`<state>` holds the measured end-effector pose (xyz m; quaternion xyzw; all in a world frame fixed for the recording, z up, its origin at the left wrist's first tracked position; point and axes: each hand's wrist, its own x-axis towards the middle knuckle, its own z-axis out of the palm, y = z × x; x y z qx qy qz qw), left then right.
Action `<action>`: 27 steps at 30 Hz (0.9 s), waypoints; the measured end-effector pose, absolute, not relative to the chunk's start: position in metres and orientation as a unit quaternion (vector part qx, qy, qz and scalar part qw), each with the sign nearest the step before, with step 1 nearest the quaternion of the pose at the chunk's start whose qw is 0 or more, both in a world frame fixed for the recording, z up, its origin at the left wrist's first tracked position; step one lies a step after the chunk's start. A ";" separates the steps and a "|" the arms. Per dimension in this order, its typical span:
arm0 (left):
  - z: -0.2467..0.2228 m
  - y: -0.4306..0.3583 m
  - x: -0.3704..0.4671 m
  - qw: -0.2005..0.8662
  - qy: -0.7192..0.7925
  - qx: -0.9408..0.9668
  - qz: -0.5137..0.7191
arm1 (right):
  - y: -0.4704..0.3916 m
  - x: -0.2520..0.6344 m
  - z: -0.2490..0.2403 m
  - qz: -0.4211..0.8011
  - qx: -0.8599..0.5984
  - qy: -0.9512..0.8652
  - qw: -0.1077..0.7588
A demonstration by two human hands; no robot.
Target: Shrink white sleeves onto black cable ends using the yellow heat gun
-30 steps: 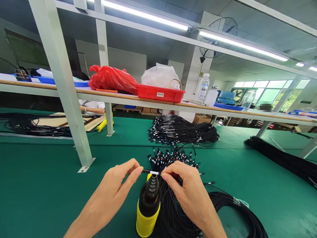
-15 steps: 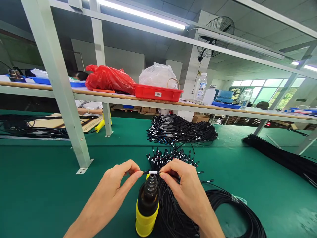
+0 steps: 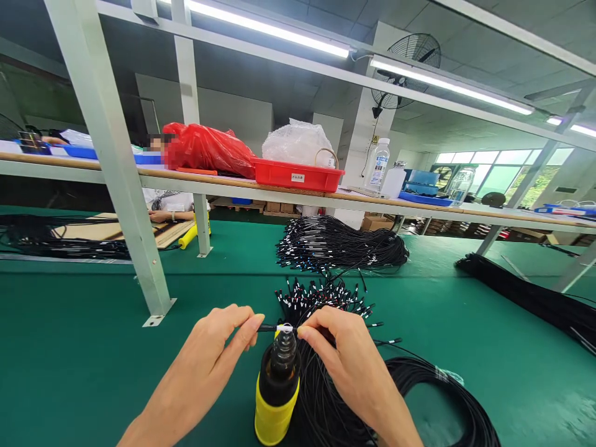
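Note:
A thin black cable (image 3: 267, 328) with a white sleeve (image 3: 284, 328) is stretched level between my two hands. My left hand (image 3: 216, 347) pinches its left end between thumb and fingers. On the other side of the sleeve, my right hand (image 3: 347, 357) grips the cable in a pinch. Directly under the sleeve stands a yellow and black heat gun (image 3: 277, 397), upright, its coiled metal nozzle pointing up at it. Beside the gun lies a bundle of black cables (image 3: 321, 391), running under my right hand, with white-marked ends fanned out beyond it.
A larger cable pile (image 3: 342, 242) lies farther back on the green mat. Coiled cable (image 3: 465, 397) rests at the right front. A metal post (image 3: 125, 186) rises at left. The shelf holds a red tray (image 3: 298, 178) and a bottle (image 3: 379, 164). Another person's arm (image 3: 170, 215) shows behind the post.
The cable and its white sleeve have shifted slightly left over the nozzle. My left hand has slid a little left, exposing more of the cable's end. The heat gun stays put.

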<state>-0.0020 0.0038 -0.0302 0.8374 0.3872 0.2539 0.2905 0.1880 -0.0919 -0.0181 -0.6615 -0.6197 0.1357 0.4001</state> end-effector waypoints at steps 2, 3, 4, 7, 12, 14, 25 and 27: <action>-0.030 0.004 -0.003 0.287 0.385 0.837 0.261 | -0.093 0.187 -0.018 0.138 -0.662 -0.621 0.397; -0.030 0.003 -0.002 0.285 0.384 0.837 0.266 | -0.093 0.187 -0.018 0.138 -0.660 -0.621 0.398; -0.029 0.002 -0.002 0.284 0.382 0.837 0.270 | -0.093 0.187 -0.019 0.136 -0.658 -0.621 0.404; -0.028 0.000 0.000 0.281 0.385 0.834 0.277 | -0.093 0.187 -0.021 0.128 -0.649 -0.616 0.428; -0.027 0.001 0.001 0.277 0.389 0.840 0.258 | -0.093 0.187 -0.023 0.122 -0.639 -0.613 0.449; -0.027 0.002 0.001 0.280 0.379 0.847 0.246 | -0.094 0.187 -0.022 0.123 -0.636 -0.616 0.448; -0.027 0.001 0.001 0.292 0.375 0.843 0.254 | -0.094 0.188 -0.022 0.112 -0.639 -0.636 0.418; -0.027 0.000 0.002 0.288 0.375 0.841 0.265 | -0.092 0.187 -0.023 0.109 -0.641 -0.628 0.427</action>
